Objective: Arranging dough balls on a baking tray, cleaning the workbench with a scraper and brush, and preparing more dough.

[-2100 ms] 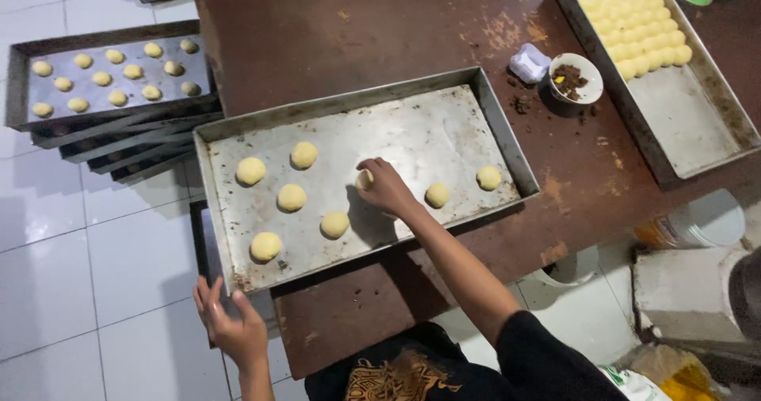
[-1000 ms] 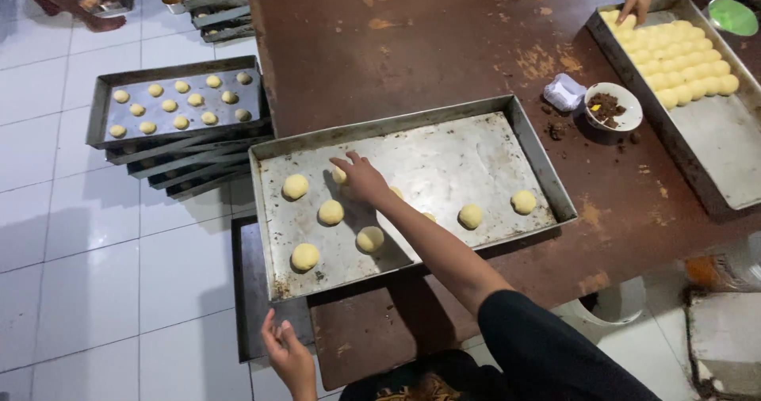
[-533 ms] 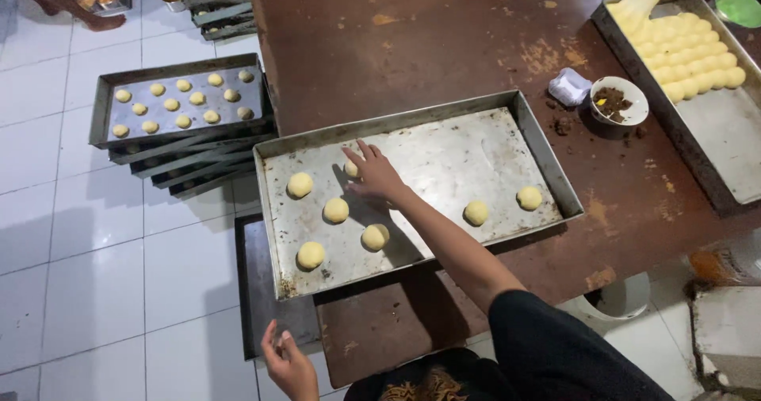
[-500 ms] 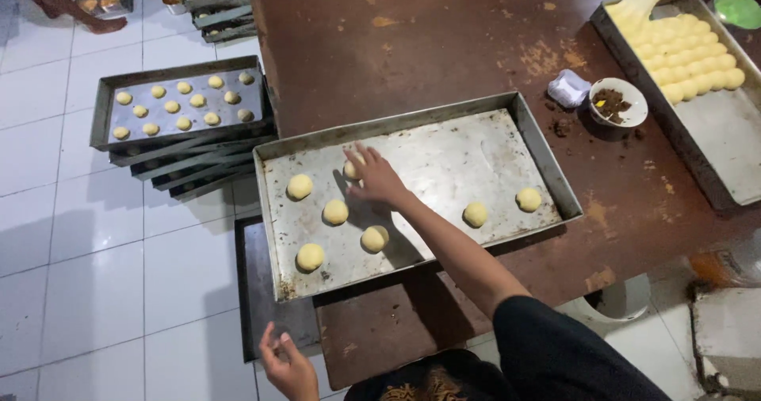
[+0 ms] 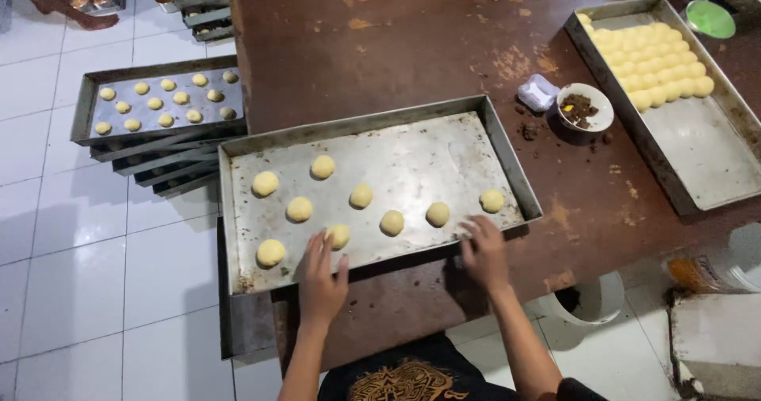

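Note:
A metal baking tray lies on the brown table and overhangs its near left edge. Several pale yellow dough balls sit spaced out on it. My left hand rests flat on the tray's near rim, fingers spread, just below one dough ball. My right hand lies on the near right rim, fingertips beside the rightmost ball. Neither hand holds anything.
A second tray at the right holds tightly packed dough balls. A small white bowl of dark filling sits between the trays. Stacked trays with dough stand on the white tiled floor at left. A green lid lies far right.
My right hand drew back from the tray's middle to its near right rim. My left hand rose from below the table onto the near rim. The view shifted.

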